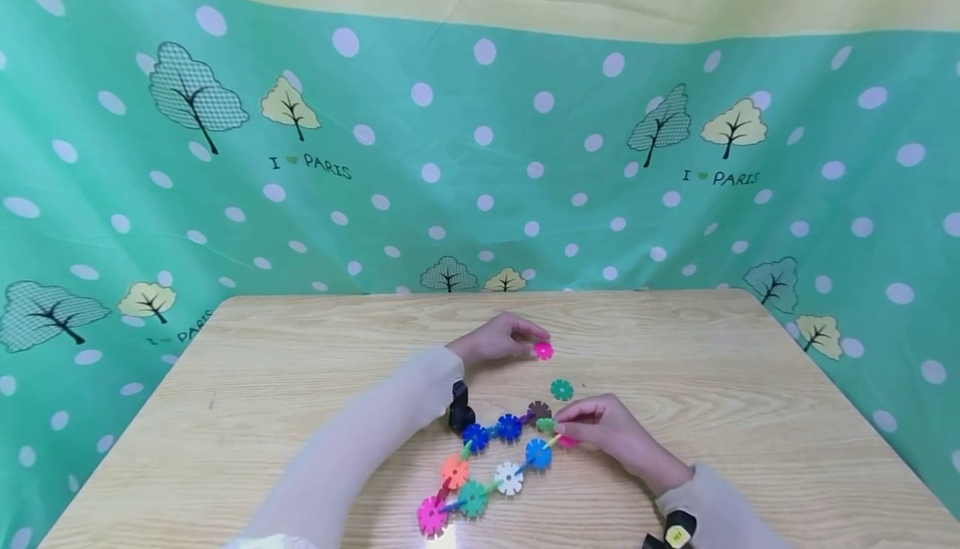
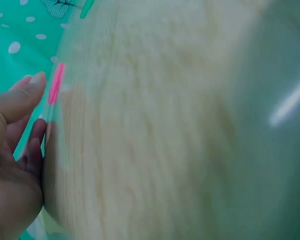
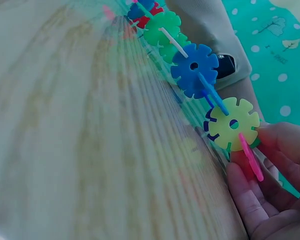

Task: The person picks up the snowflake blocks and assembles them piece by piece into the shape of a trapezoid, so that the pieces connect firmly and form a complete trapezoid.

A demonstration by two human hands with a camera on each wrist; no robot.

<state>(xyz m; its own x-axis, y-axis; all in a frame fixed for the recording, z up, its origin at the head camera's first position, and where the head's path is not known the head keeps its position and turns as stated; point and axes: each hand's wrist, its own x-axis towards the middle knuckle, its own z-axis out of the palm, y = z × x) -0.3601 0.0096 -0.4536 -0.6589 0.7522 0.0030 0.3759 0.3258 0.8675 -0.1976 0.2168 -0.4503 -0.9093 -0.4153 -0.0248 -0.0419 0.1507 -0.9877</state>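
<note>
Multicolour snowflake discs (image 1: 491, 461), light wood-grain tabletop (image 1: 300, 382).
Loose pink disc (image 1: 543, 351), teal disc (image 1: 561, 390); backdrop (image 1: 480, 157) green, white dots, trees.

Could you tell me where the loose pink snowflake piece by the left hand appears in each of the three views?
Head view: the pink piece lies on the table, upper centre, at the left hand's fingertips.
Left wrist view: the pink piece shows edge-on as a thin strip, upper left, by the left hand.
Right wrist view: not in it.
Shared landmark: the wooden table, which fills the left wrist view too.
</note>
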